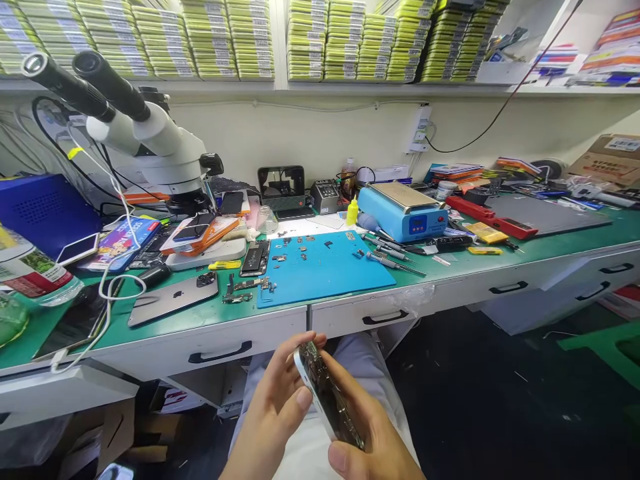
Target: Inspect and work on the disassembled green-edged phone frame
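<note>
Far left of the surface: a blue box (43, 210) stands at the back, with a labelled bottle (30, 273) lying in front of it near the edge.
White cable: a white cable (113, 267) trails down from the microscope and loops over a dark phone (75, 323) lying flat.
Microscope: your microscope (145, 137) stands behind, eyepieces tilted up to the left, with an orange-edged phone (200, 233) on its base.
Grey back cover: a grey phone back (173, 299) lies flat, just left of the mat.
Your left hand: your left hand (275, 407) is below the surface edge, over your lap, fingers curled round the left edge of the opened phone (327, 397), thumb pressed on its rim.
Opened phone: it is held tilted on edge between both hands, its inner parts facing right; it is clear of the surface and in front of the drawers.
Your right hand: your right hand (373, 440) closes on the phone's lower right side, thumb at the bottom end, fingers behind it.
Blue mat: the blue mat (325, 270) lies ahead of you at the surface's front edge, strewn with small parts; a black phone frame (255, 259) sits just beside its left edge.
Tools: screwdrivers (393, 257) lie at the mat's right corner.
Blue heating plate: a blue heating plate (403, 210) stands behind the tools, with a yellow bottle (353, 212) just beside it.
Far right: a red tool (493, 219) borders a grey mat (547, 215).
Shelf above: rows of green boxes (250, 37) are stacked along it.
</note>
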Tool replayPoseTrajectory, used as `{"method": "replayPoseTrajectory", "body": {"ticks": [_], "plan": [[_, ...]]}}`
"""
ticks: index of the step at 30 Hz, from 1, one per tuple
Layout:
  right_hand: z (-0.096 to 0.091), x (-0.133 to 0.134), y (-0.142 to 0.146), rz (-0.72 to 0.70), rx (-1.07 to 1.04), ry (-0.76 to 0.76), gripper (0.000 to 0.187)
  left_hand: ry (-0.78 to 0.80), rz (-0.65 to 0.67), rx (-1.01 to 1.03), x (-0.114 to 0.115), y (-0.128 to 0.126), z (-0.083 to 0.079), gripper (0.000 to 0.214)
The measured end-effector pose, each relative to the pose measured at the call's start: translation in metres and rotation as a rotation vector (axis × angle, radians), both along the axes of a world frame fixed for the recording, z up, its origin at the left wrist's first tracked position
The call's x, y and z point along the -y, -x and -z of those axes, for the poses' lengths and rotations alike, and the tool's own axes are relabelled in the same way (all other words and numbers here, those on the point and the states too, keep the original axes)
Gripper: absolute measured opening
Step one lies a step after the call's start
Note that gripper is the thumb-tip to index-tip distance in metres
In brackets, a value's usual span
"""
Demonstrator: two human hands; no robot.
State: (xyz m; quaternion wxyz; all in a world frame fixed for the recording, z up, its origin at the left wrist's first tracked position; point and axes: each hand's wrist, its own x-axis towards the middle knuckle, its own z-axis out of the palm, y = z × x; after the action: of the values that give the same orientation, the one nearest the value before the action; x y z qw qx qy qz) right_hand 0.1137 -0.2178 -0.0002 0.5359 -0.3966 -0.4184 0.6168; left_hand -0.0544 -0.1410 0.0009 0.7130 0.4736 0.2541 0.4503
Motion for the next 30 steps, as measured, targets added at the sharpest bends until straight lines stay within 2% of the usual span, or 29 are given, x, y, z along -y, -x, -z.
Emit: {"method": "replayPoseTrajectory", "body": {"ticks": [6, 11, 17, 24, 30], "plan": [[0.011, -0.005, 0.004, -0.023, 0.0, -0.047, 0.11, -0.062, -0.054, -0.025, -0.002, 0.005, 0.02, 0.057], [0.008, -0.005, 0.004, -0.015, 0.0, -0.054, 0.109, -0.109, -0.044, -0.012, -0.006, 0.004, 0.028, 0.049], [0.003, 0.0, 0.004, 0.001, -0.001, -0.012, 0.102, -0.138, -0.003, 0.009, -0.012, 0.005, 0.028, 0.046], [0.005, -0.002, 0.006, -0.009, 0.016, -0.065, 0.107, -0.139, 0.086, -0.001, -0.012, 0.016, 0.02, 0.049], [-0.003, -0.001, 0.007, -0.009, 0.008, -0.021, 0.105, -0.132, 0.07, -0.017, -0.012, 0.015, 0.024, 0.049]]}}
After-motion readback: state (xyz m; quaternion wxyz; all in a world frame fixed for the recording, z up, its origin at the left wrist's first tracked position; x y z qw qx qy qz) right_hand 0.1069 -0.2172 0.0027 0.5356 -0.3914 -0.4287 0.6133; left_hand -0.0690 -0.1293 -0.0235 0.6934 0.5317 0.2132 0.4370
